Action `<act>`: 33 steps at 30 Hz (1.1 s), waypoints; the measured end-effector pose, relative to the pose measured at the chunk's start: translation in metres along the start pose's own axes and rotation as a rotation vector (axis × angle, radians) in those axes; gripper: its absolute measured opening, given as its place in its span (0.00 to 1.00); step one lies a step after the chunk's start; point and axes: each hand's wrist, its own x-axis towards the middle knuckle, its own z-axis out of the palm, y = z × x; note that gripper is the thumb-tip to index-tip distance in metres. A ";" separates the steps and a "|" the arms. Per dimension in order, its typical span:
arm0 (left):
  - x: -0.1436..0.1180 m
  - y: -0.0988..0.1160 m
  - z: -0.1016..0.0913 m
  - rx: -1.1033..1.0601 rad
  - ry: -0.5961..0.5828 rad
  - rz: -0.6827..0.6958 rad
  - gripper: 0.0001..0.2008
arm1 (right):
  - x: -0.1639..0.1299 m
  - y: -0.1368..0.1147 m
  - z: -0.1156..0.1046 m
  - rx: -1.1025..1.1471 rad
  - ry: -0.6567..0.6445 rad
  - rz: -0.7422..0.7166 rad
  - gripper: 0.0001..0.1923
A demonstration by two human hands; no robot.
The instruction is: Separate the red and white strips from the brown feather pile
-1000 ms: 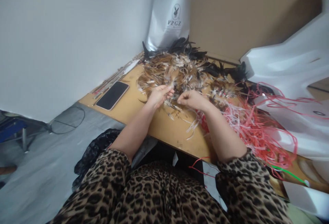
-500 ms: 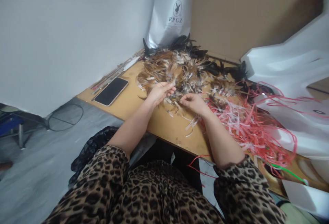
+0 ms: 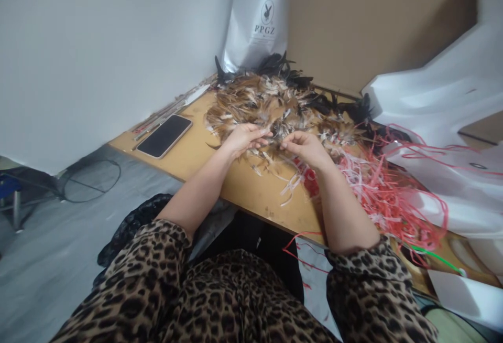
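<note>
A heap of brown, white and grey feathers (image 3: 251,96) lies on the wooden table, with black feathers (image 3: 283,70) along its back. My left hand (image 3: 247,140) is at the heap's near edge, thumb and fingers pinched together on what looks like a brown feather; its stem is too small to make out. Just to the right, my right hand (image 3: 304,147) is also closed in a pinch, fingertips close to the left ones but apart. Whatever those fingers hold is too fine to see. Loose feathers and pale strips (image 3: 290,190) lie below the hands.
A tangle of pink and white strips (image 3: 381,191) spreads right of my forearm. A phone (image 3: 165,136) lies on the table (image 3: 259,196) at left, beside thin sticks (image 3: 173,107). Behind stands a silver bag (image 3: 257,28); white sheeting (image 3: 432,96) is at right. A black plastic bag (image 3: 133,227) hangs below.
My right hand has moved slightly right and up, uncovering some red strips beneath its wrist. The left hand stays pinched in nearly the same place. The whole view has shifted a little.
</note>
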 end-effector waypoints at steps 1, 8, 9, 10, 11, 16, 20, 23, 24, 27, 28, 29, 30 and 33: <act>0.000 0.000 0.001 0.011 -0.008 -0.015 0.11 | 0.000 0.000 -0.001 -0.013 -0.001 -0.002 0.13; 0.001 -0.005 0.003 -0.032 0.000 -0.037 0.10 | -0.001 -0.003 0.001 -0.036 0.038 -0.026 0.12; 0.001 -0.005 0.003 -0.040 0.006 -0.043 0.10 | -0.001 -0.003 0.001 -0.029 0.048 -0.025 0.12; 0.001 -0.005 0.003 -0.047 0.010 -0.048 0.10 | 0.000 -0.003 0.001 -0.020 0.058 -0.023 0.12; 0.001 -0.004 0.004 -0.053 0.012 -0.053 0.10 | 0.000 -0.002 0.002 -0.011 0.069 -0.021 0.12; -0.001 -0.003 0.005 -0.066 -0.005 -0.072 0.09 | 0.003 0.000 0.004 0.021 0.127 -0.033 0.12; 0.000 -0.005 0.004 -0.059 -0.017 -0.068 0.09 | 0.004 0.001 0.008 0.045 0.185 -0.033 0.11; 0.000 -0.006 0.005 -0.055 0.001 -0.071 0.08 | 0.004 0.001 0.013 0.045 0.222 -0.036 0.11; 0.000 -0.006 0.005 -0.058 0.011 -0.072 0.08 | 0.005 0.002 0.014 0.041 0.234 -0.042 0.11; 0.001 -0.006 0.007 -0.080 0.039 -0.068 0.06 | 0.006 0.004 0.018 0.041 0.274 -0.054 0.12; 0.001 -0.006 0.007 -0.091 0.049 -0.064 0.06 | 0.007 0.005 0.019 0.051 0.292 -0.057 0.12; 0.001 -0.005 0.007 -0.102 0.059 -0.058 0.05 | 0.008 0.007 0.020 0.062 0.316 -0.064 0.12; 0.002 -0.005 0.008 -0.113 0.070 -0.050 0.05 | 0.009 0.007 0.021 0.069 0.348 -0.080 0.13; 0.002 -0.003 0.009 -0.144 0.101 -0.025 0.04 | 0.008 0.006 0.022 0.009 0.509 -0.192 0.12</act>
